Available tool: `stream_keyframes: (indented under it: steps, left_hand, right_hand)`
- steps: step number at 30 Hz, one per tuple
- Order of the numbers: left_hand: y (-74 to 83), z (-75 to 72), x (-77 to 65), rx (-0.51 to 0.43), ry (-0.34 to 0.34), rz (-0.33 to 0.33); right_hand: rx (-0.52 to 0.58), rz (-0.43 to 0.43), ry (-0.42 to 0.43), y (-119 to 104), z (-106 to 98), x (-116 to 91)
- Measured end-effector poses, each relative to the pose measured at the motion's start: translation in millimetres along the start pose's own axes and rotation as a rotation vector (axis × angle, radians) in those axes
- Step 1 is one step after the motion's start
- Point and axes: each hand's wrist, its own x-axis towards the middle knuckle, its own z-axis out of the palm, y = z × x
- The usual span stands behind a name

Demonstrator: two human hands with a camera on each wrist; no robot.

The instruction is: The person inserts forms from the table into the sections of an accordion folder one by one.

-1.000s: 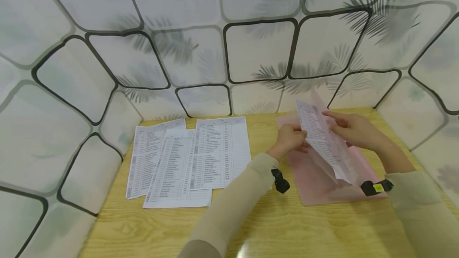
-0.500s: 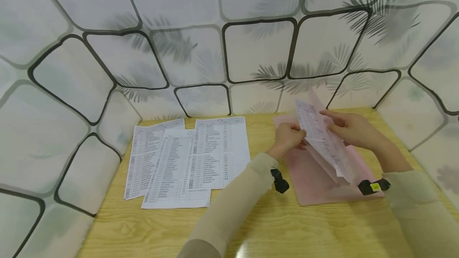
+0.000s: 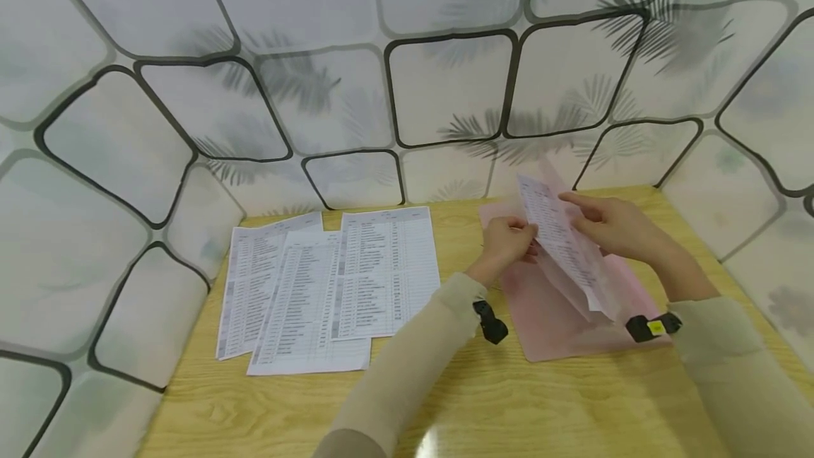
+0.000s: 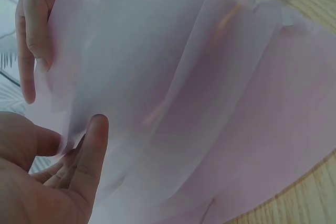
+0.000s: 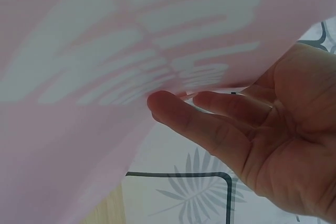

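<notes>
A translucent pink folder (image 3: 543, 334) lies spread on the right half of the table, with its upper cover lifted. Against that cover stands a tilted printed sheet (image 3: 552, 228) bearing rows of small text. My left hand (image 3: 506, 242) pinches the sheet's left edge between thumb and fingers. The left wrist view also shows a thin clear layer (image 4: 231, 93) below the thumb. On the other side, my right hand (image 3: 620, 228) pinches the raised pink cover (image 5: 68, 150) near its top edge. White lettering shows on the cover in the right wrist view.
Three printed sheets overlap on the left of the wooden table (image 3: 254, 415): a left one (image 3: 244, 295), a middle one (image 3: 305, 302) and a right one (image 3: 388, 274). Behind the table rises a patterned wall (image 3: 451, 90), with another close on the right side.
The head view has shifted slightly, so everything appears a little farther left. Both hands keep their hold, and the sheet and the raised cover stay almost as they were.
</notes>
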Motion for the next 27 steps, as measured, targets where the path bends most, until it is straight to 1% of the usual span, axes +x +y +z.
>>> stream_keyframes:
  steps: [3, 6, 9, 12, 16, 19, 27]
  left_hand:
    - [-2.0, -1.2, 0.2, -0.056, -0.012, -0.016]
    - [-4.1, -6.2, -1.2, -0.101, -0.043, -0.025]
    - [-5.4, -15.1, -3.8, -0.096, -0.079, -0.016]
    - [-6.2, -26.4, -6.5, -0.061, -0.094, 0.0]
    - [-6.1, -46.1, -10.5, -0.036, -0.098, -0.001]
    - [-6.8, -63.3, -13.3, -0.043, -0.098, -0.007]
    - [-13.6, -114.8, -18.0, -0.014, -0.049, -0.014]
  right_hand:
    - [0.013, 0.008, -0.001, -2.1, 0.8, 0.3]
    - [0.019, 0.011, -0.004, -2.9, 1.2, 0.6]
    - [0.017, 0.012, -0.008, -2.7, 1.4, 1.2]
    - [0.014, 0.008, -0.007, -1.9, 2.0, 1.6]
    - [0.004, 0.009, -0.007, -1.4, 2.8, 2.6]
    - [0.001, 0.012, -0.014, -1.4, 3.0, 2.5]
    - [0.001, 0.002, -0.023, -2.9, 3.2, 1.8]
